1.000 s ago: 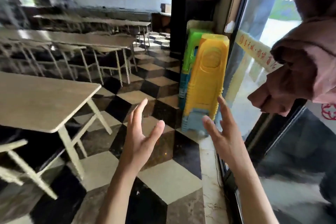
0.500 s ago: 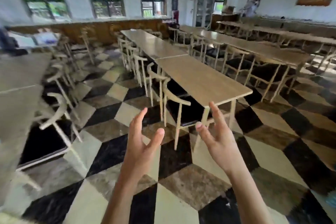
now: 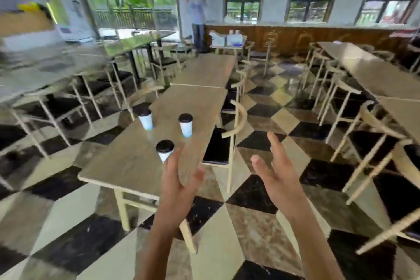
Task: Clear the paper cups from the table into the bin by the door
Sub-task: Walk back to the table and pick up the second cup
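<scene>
Three white paper cups with black lids stand on a wooden table [image 3: 127, 166] ahead of me. The nearest cup [image 3: 164, 149] is just beyond my left fingertips. A second cup [image 3: 186, 124] stands farther back, and the third cup [image 3: 145, 118] is at the table's left edge. My left hand [image 3: 179, 186] is raised in front of the table's near end, fingers apart, holding nothing. To its right, over the floor, my right hand [image 3: 276, 179] is also open and empty. The bin is not in view.
Wooden chairs [image 3: 231, 120] line the table's right side. More tables [image 3: 372, 70] and chairs fill the room on both sides, with an aisle of checkered floor [image 3: 268, 125] between. A person [image 3: 198, 20] stands far back by the windows.
The view has swung left from the glass door and stacked stools across the room to the table with the cups. Both hands stay raised and open in front of me.
</scene>
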### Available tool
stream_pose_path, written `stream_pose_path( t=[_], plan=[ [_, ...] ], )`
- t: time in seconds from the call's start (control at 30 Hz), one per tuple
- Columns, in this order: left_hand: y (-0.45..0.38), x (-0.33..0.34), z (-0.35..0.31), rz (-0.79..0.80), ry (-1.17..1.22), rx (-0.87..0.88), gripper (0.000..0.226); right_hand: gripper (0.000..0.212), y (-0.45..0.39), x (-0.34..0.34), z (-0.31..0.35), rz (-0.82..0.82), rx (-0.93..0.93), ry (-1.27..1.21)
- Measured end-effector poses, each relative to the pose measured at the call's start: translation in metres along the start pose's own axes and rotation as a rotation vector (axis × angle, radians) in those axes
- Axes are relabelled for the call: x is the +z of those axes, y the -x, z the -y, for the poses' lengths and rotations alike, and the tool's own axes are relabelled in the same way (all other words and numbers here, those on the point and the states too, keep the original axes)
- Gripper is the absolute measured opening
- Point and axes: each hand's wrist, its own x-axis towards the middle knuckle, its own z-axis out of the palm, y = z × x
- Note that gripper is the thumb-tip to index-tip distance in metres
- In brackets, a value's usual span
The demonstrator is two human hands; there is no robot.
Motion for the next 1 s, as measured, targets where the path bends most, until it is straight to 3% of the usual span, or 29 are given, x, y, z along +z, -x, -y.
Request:
stream_pose_path(
  t=[0.1, 0.37, 0.73, 1.0],
  plan=[
    [-0.025, -0.048, 0.035, -0.134, -0.014, -0.043, 0.061, 0.08, -0.041, 0.065, 0.004, 0.132, -0.012, -0.058],
    [-0.081, -0.08, 0.096, -0.222, -0.095, -0.163, 0.082, 0.077, -0.115, 0.145, -0.028, 0.273, -0.017, -0.072],
    [-0.213, -0.055, 0.218, -0.253, -0.202, -0.382, 0.068, 0.074, -0.263, 0.247, -0.126, 0.413, 0.146, -0.041],
    [-0.267, -0.037, 0.297, -0.185, -0.295, -0.546, 0.07, 0.071, -0.312, 0.312, -0.183, 0.479, 0.332, -0.026]
  ],
)
